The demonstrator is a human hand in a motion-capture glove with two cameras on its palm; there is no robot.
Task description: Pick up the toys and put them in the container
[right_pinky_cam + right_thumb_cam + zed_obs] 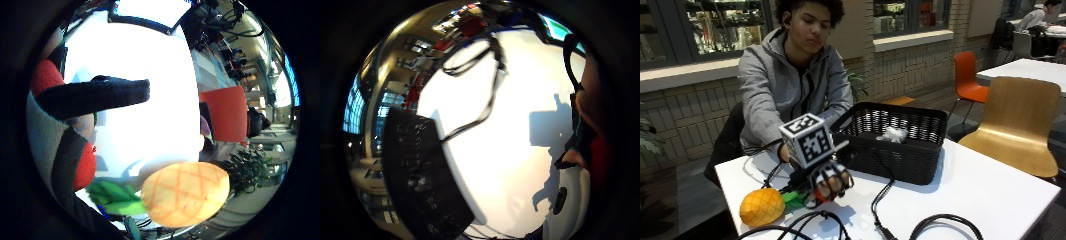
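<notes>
One toy pineapple (762, 206) lies on the white worktop (986, 192) just beside the gloved right hand (830, 181), on the side away from the black basket (896, 142). Its green leaves (794, 198) point toward the hand and appear to touch or run under it. In the outside view the fingers curl downward, and something red shows between them. The little finger side palm view shows a red object (86, 167) against the palm, with one black gloved finger (95, 96) held straight across the view. Whether the fingers clamp that red object or merely curl over it cannot be told.

The basket stands on the far side of the hand, near it, on the same worktop. A small pale toy (893, 134) already sits inside. Black cables (933, 222) lie over the worktop on the near side of the hand.

Step in hand: pick-up of a toy at the leaf end of the pineapple. The task appears to be partly done, with one toy in the basket and the pineapple outside it.

The next move calls for a secure hold on the toy under the hand, a lift above the basket rim, and travel across the short gap to the basket opening. The cables near the hand may snag during the lift.
</notes>
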